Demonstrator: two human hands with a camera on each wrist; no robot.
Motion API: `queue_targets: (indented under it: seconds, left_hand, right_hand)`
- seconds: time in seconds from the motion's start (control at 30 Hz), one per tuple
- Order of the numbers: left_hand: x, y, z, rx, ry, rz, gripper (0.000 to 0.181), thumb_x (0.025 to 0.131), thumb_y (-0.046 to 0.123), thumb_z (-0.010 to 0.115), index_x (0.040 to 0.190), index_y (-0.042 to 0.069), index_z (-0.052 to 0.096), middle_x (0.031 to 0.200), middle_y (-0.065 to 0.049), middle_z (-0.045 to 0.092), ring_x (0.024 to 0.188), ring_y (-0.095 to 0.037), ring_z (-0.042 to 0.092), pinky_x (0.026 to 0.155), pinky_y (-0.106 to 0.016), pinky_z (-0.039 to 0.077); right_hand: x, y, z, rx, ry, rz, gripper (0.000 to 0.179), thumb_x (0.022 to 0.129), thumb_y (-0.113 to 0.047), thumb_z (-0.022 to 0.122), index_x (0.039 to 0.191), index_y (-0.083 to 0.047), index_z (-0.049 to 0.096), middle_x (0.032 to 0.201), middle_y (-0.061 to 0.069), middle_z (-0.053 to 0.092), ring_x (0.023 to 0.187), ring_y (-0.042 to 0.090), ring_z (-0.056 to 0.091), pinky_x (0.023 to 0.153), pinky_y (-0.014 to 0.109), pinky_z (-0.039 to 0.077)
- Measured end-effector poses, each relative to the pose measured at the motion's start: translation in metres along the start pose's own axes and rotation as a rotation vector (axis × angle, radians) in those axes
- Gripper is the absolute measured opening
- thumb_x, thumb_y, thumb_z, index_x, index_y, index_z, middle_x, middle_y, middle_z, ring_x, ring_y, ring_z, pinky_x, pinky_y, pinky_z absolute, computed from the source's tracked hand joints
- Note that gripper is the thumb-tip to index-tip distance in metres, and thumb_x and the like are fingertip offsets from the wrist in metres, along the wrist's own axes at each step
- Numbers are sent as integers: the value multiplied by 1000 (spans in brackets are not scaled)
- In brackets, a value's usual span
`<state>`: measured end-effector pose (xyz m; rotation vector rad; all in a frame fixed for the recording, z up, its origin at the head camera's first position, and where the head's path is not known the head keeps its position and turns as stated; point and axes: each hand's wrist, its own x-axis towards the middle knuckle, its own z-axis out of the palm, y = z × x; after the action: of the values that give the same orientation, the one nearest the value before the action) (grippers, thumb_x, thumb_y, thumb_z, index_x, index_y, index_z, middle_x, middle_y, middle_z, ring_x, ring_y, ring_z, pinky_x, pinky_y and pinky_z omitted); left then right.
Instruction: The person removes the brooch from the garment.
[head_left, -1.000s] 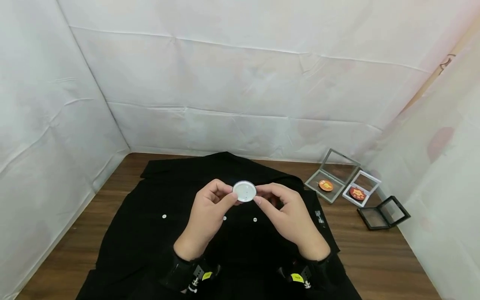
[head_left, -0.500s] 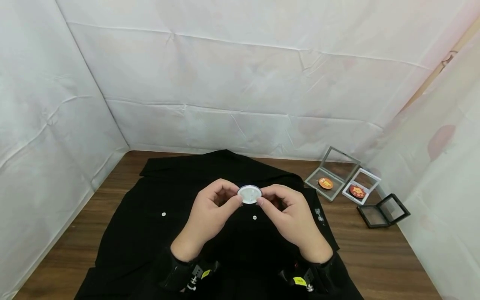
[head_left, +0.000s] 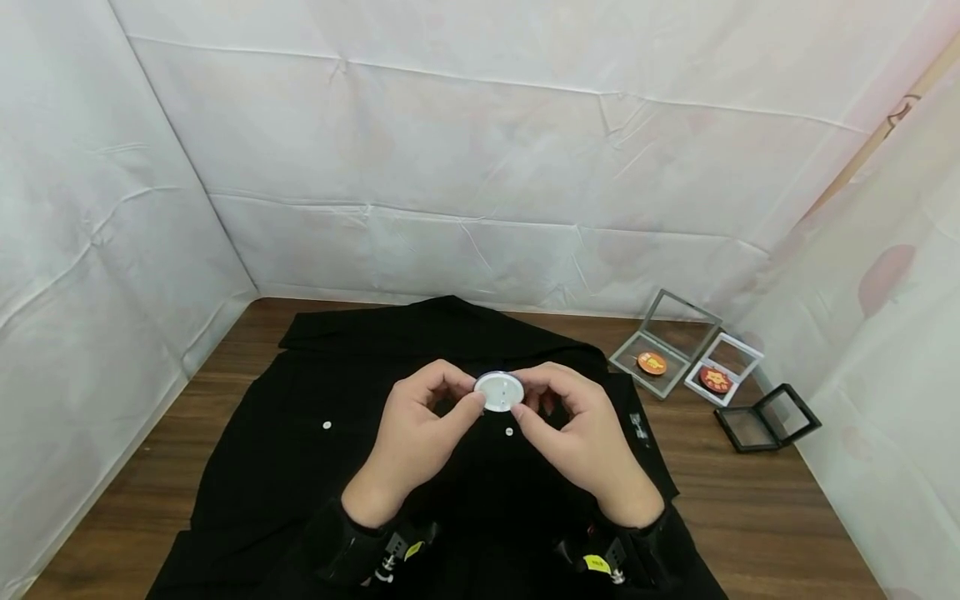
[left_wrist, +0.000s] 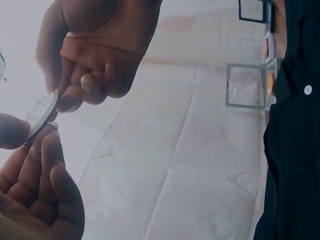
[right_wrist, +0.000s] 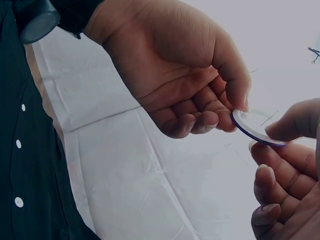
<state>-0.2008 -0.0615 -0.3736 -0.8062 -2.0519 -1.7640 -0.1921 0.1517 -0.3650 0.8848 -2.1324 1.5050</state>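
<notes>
A round pin badge (head_left: 499,392) is held up between both hands above a black shirt (head_left: 300,492) spread on the table. Its whitish back faces the head camera; in the right wrist view a dark purple-blue rim and a thin pin line show on the badge (right_wrist: 256,131). My left hand (head_left: 416,429) pinches its left edge between thumb and fingers. From the other side, my right hand (head_left: 573,425) pinches the right edge. The badge's front is hidden from the head camera. A white button (head_left: 509,432) of the shirt shows below the badge.
At the right of the wooden table (head_left: 780,525) stand three opened cases: a grey case (head_left: 663,386) with an orange badge (head_left: 652,363), a white case (head_left: 701,397) with a red badge (head_left: 715,380), and a black case (head_left: 750,427). White cloth walls (head_left: 480,167) enclose the table.
Over the second, the badge has shifted slightly to the right and down, its tilt changing a little. Both hands have kept their pinch on it; the cases have stayed put.
</notes>
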Motion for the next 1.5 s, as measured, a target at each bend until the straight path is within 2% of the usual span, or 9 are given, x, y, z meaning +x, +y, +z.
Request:
queue_targets:
  seconds: [0.13,0.33,0.77,1.03,1.2,1.33,1.5]
  left_hand:
    - [-1,0,2,3,5,34,9,94,4,71,93,13,71,86,3,71,72,-16,65,60,-31,52]
    - [-2,2,3,25,-6,73,11,93,3,73,92,14,71,89,4,71,73,-15,65,60,-30,53]
    - [-3,5,4,30,-19,52,11,94,8,73,91,17,69,87,7,70,73,-14,65,60,-29,52]
    - [-2,7,4,20,-28,65,9,94,8,73,91,16,69,87,1,72,74,-14,65,60,-30,53]
    - [-2,6,4,22,-33,68,9,94,9,72,91,16,69,88,1,72,74,-14,65,61,-30,54]
    - [-2,7,4,24,-32,71,9,94,8,72,91,16,69,88,1,72,74,-14,65,62,-31,55]
    - [-2,8,4,26,-28,71,9,94,8,72,91,16,69,87,1,71,74,-14,65,62,-31,55]
  right_hand:
    - [0,-1,1,0,-6,-17,30,85,3,80,110,-12,74,90,-1,66,77,15,58,63,33,46]
    - [0,-2,3,-17,26,3,24,87,2,79,105,-13,75,87,-6,64,74,14,56,64,29,45]
    - [0,-3,7,13,50,-4,20,90,4,76,100,-14,74,88,-3,65,73,14,54,61,28,45]
    - [-1,-4,9,51,72,26,20,90,5,74,98,-13,74,86,-1,64,70,15,52,57,27,44]
    - [-2,-5,10,69,82,45,12,93,1,74,97,-11,73,87,-1,64,68,15,51,56,27,43]
    - [-2,-5,11,76,89,25,9,94,0,73,97,-9,73,86,0,64,68,15,51,56,27,43]
    - [-1,-5,13,83,98,-13,15,91,6,72,99,-7,73,84,4,63,66,16,50,55,28,42]
